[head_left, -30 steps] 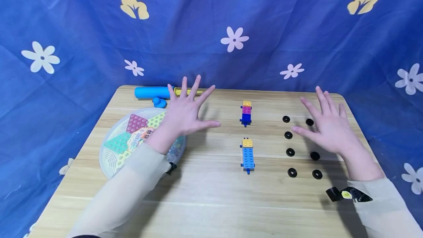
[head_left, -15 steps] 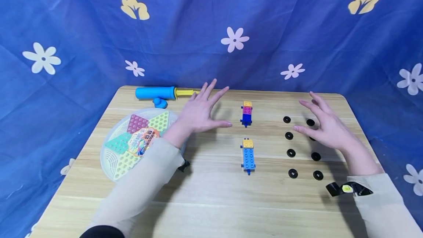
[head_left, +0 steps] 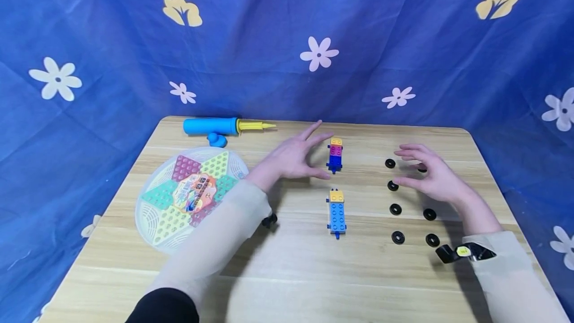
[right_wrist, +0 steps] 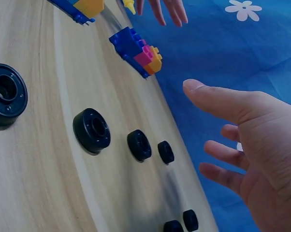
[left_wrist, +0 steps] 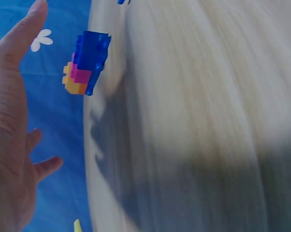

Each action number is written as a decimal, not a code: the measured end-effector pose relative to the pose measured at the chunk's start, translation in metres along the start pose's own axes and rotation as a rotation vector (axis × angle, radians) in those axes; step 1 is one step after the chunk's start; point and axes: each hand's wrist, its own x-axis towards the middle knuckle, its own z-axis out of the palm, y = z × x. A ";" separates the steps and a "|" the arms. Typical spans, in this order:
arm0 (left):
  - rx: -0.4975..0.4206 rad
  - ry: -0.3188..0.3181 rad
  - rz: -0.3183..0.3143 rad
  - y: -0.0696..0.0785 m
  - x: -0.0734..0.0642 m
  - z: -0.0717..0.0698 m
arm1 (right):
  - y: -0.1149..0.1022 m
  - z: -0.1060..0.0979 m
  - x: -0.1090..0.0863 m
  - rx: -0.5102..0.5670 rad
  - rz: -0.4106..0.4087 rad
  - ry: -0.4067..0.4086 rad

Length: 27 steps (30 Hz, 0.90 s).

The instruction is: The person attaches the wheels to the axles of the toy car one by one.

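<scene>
Just left of the far block car base [head_left: 335,155], built of orange, pink and dark blue bricks, my left hand [head_left: 291,157] hovers with fingers spread and holds nothing. In the left wrist view this block car base [left_wrist: 90,58] sits beyond the thumb. Closer to me on the table lies a second block car base [head_left: 337,215], light blue with an orange end. Over the far black toy wheels [head_left: 392,185] hangs my right hand [head_left: 432,176], its fingers loosely bent and nothing in its grasp; it partly hides one or more wheels.
At the left lies a round Chinese checkers board [head_left: 148,198] under my left forearm. Behind it are a small blue rubber duck [head_left: 217,140] and a blue and yellow hand pump [head_left: 211,126]. A blue flowered curtain [head_left: 269,39] hangs at the table's back edge.
My left hand has moved right, from over the board's edge to beside the far block car base. The right hand has come lower and its fingers have bent inward.
</scene>
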 end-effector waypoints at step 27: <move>-0.035 -0.082 0.015 -0.009 0.040 0.041 | 0.038 0.021 -0.001 -0.010 0.068 -0.108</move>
